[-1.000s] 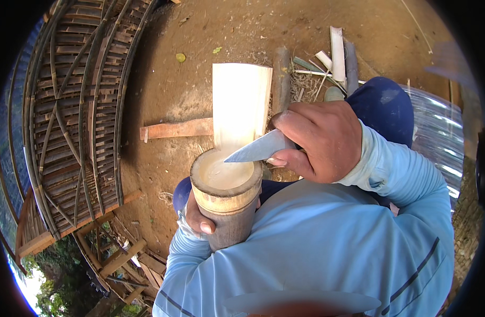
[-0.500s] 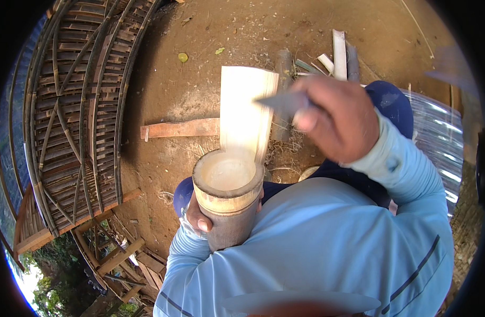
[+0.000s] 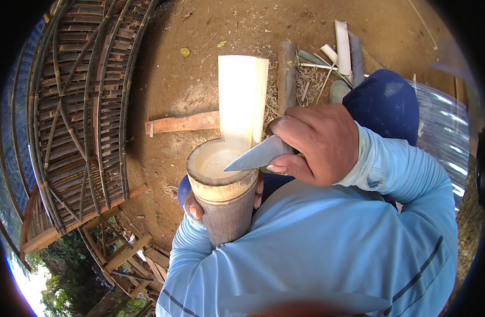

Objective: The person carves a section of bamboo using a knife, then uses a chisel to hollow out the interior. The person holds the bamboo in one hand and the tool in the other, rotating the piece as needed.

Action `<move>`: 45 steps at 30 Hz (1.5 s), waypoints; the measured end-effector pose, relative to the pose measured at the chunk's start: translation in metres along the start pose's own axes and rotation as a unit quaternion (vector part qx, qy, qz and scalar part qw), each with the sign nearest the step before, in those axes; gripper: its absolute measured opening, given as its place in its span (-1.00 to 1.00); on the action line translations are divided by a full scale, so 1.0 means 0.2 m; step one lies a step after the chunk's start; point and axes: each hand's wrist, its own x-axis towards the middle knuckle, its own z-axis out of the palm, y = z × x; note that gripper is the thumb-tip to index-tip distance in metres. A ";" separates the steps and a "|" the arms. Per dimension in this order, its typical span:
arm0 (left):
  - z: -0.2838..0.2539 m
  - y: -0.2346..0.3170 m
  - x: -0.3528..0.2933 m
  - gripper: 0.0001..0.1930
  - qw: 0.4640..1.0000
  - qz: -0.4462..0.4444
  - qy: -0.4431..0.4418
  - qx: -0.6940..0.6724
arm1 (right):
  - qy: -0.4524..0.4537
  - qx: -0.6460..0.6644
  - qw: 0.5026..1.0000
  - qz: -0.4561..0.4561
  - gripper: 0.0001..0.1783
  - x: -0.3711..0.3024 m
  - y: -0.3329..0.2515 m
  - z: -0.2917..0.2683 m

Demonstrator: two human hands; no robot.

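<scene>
The bamboo tube [image 3: 224, 214] stands a bit tilted, close up to the blue shirt [image 3: 316, 238]. The left hand [image 3: 194, 206] has its grip wrapped around it, with fingers showing at 7 and 4 o'clock from the tube's round mouth. The right hand [image 3: 322, 145] has its grip closed tight on a knife [image 3: 261, 154]. The blade comes in from 3 o'clock, and its tip points to about 8 o'clock, over the mouth. I cannot tell if it touches the rim.

The fingers at 4 o'clock are just under the blade. If the knife slips off the hard rim, it could cut them. A hard push could do that, or a sudden jerk.

The tube could roll or tip too, if the left grip gets loose, because the wall is round. Then the blade might poke the shirt.

A tall pale strip [image 3: 241, 100] sticks up past the rim, between 12 and 1 o'clock. It looks thin, so a bump from the right hand could bend or snap it. A crack might then run down into the tube.
</scene>
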 end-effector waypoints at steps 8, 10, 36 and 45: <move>0.01 -0.02 0.02 0.26 1.000 -0.002 -0.022 -0.006 | 0.067 -0.016 0.998 0.010 -0.57 0.03 0.03 -0.03; 0.00 -0.01 0.02 0.26 0.999 -0.012 -0.029 -0.006 | 0.063 -0.015 0.998 0.015 -0.57 0.05 0.04 -0.06; 0.00 -0.03 0.04 0.19 0.998 0.007 -0.040 -0.038 | 0.001 -0.007 1.000 -0.014 -0.57 0.01 0.04 -0.03; -0.01 -0.01 0.05 0.28 0.999 -0.017 -0.030 0.009 | 0.068 -0.056 0.996 0.029 -0.56 0.09 0.09 -0.12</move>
